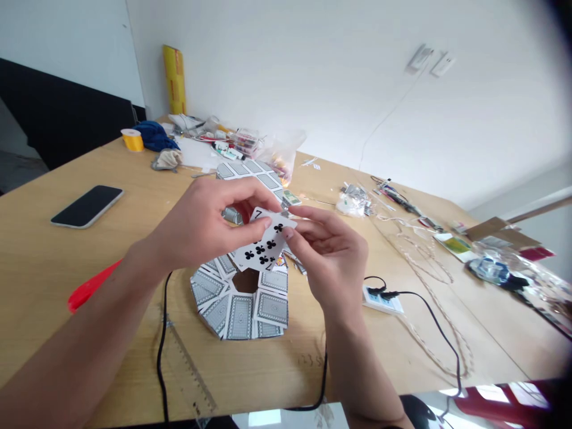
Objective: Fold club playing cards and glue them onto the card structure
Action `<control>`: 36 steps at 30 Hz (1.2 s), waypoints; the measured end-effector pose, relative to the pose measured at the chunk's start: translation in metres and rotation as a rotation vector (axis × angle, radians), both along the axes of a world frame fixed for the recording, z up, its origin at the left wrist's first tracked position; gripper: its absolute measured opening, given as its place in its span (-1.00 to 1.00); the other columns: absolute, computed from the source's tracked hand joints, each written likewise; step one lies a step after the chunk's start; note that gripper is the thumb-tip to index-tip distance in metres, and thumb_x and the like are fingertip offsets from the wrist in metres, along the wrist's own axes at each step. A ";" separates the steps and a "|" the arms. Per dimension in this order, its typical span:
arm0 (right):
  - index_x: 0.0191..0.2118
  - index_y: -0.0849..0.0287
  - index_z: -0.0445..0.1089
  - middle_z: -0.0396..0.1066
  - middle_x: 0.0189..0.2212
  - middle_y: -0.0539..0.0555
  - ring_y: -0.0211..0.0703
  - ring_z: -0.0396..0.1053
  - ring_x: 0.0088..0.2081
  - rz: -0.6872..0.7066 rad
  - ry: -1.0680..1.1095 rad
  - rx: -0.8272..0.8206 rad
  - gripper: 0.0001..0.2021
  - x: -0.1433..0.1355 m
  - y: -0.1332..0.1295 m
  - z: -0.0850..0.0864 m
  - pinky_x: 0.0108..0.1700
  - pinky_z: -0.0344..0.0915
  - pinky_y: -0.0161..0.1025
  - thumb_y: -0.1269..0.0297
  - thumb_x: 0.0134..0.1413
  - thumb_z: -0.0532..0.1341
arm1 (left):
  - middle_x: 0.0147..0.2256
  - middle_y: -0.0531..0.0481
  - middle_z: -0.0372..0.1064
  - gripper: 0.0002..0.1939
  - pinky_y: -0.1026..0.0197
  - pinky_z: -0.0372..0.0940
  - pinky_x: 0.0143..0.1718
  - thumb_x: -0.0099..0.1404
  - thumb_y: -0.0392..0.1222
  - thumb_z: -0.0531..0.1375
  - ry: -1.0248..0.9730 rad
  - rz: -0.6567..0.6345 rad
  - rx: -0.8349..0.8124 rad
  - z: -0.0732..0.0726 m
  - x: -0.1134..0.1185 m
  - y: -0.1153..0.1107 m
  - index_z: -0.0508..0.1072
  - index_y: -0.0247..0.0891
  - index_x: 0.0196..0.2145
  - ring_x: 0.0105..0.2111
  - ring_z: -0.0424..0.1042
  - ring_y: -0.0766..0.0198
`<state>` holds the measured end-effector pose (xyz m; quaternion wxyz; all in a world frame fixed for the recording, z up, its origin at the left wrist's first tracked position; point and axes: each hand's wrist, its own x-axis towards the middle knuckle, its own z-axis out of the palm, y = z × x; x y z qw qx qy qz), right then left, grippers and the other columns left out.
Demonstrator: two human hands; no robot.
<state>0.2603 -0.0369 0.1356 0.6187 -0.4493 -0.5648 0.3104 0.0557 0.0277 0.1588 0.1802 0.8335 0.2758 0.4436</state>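
Observation:
My left hand (223, 220) pinches a playing card (263, 244), the seven of clubs, between thumb and fingers. On the card's right edge, my right hand (328, 250) has closed its thumb and fingertips as well. The card is tilted, its face toward me. Just below and behind it lies a ring of face-down grey-backed cards (239, 316) around a dark opening. Farther back stands a rounded piece covered in more grey card backs (250, 170), partly hidden by my left hand.
A phone (87, 207) lies at left, near a red handle (93, 286). Black cable runs beside a clear ruler (187, 363). At right are a power strip (383, 300) and rope (433, 310). Clutter, a plastic bag (283, 152) and yellow ribbon (133, 140) sit at the back.

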 end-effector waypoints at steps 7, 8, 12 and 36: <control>-0.01 0.06 0.68 0.67 -0.34 0.00 -0.16 0.61 -0.36 0.012 0.023 -0.008 -0.75 0.000 -0.001 0.001 -0.32 0.57 -0.23 0.29 0.20 0.50 | -0.19 0.03 0.68 -0.85 0.21 0.46 -0.24 0.46 -0.13 0.27 0.016 -0.001 -0.025 0.000 -0.002 0.000 0.63 -0.07 -0.08 -0.27 0.60 0.24; 0.00 0.05 0.67 0.67 -0.34 0.00 -0.16 0.61 -0.35 0.020 0.028 -0.002 -0.75 0.000 -0.001 0.000 -0.29 0.59 -0.22 0.30 0.20 0.51 | -0.18 0.03 0.68 -0.85 0.20 0.47 -0.21 0.45 -0.13 0.27 0.023 -0.001 -0.029 0.000 -0.001 0.000 0.63 -0.08 -0.08 -0.26 0.60 0.23; 0.00 0.05 0.66 0.68 -0.33 0.00 -0.12 0.65 -0.31 0.046 0.029 0.018 -0.73 -0.002 -0.002 -0.003 -0.21 0.65 -0.17 0.30 0.18 0.53 | -0.15 0.05 0.69 -0.86 0.19 0.48 -0.12 0.43 -0.11 0.29 0.045 -0.024 -0.040 0.000 0.002 0.000 0.63 -0.08 -0.09 -0.18 0.62 0.21; -0.02 0.06 0.66 0.65 -0.31 0.00 -0.11 0.65 -0.28 -0.121 -0.040 0.070 -0.77 0.007 0.003 0.000 -0.17 0.67 -0.14 0.25 0.21 0.51 | -0.38 0.10 0.62 -0.81 0.22 0.51 -0.31 0.58 -0.03 0.25 -0.048 0.002 -0.150 -0.004 -0.017 0.012 0.61 -0.12 -0.15 -0.40 0.61 0.29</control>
